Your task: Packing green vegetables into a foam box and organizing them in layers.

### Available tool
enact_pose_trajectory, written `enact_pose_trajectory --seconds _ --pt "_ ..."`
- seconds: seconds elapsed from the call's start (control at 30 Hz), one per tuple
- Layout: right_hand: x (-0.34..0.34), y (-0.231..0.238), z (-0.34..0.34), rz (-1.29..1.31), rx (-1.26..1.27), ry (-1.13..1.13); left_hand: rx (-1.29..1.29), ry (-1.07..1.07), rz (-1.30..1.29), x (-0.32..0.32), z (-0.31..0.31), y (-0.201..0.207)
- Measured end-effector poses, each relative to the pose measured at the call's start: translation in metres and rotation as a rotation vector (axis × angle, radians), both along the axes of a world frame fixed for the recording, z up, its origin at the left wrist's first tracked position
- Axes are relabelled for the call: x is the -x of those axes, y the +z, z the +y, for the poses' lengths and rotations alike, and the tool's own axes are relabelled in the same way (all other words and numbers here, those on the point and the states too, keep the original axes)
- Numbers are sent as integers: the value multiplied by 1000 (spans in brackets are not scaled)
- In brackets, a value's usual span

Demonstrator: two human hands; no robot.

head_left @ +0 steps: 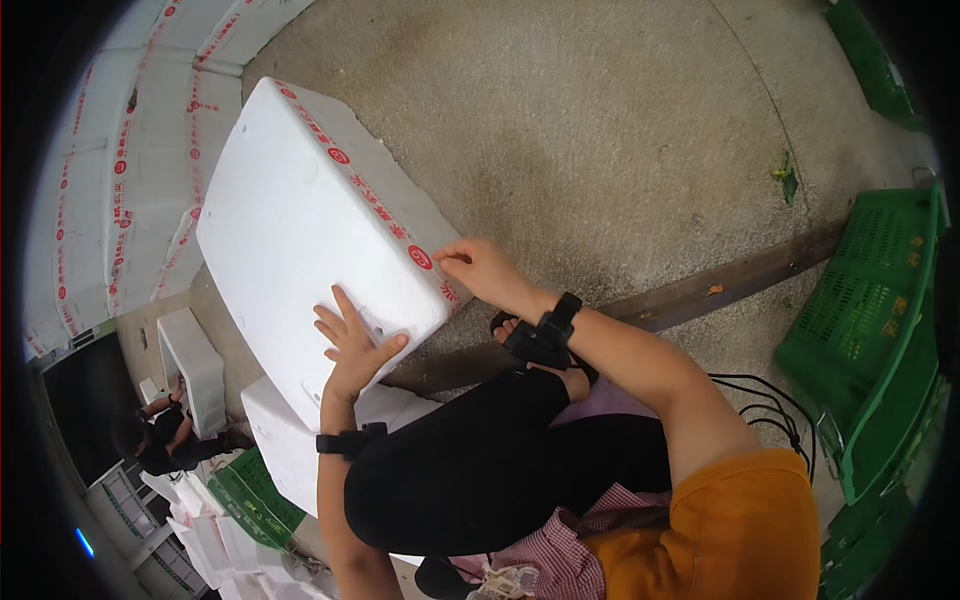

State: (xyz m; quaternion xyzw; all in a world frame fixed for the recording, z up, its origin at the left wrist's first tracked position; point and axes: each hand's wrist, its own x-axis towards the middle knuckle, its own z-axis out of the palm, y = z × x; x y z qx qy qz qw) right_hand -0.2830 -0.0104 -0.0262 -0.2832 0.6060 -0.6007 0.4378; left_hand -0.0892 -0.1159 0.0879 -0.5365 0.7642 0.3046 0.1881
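Concrete floor (pixel 620 130), white box (pixel 285 210) against hands (pixel 354 350).

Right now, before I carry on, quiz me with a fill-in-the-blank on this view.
The left hand is spread on a foam box coloured ____.
The tape along its edge has print coloured ____.
The hand nearer the tape is the ____ one.
The crates at far right are ____.
Missing words: white; red; right; green.
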Motion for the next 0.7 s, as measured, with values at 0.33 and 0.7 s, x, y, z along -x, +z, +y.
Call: enact_pose_trajectory --seconds 0.33,0.7 --pt "22 -5 -39 -495 -145 155 112 12 -76 11 6 -6" --pt "25 -5 -52 -47 -87 194 124 18 -73 10 7 -7"
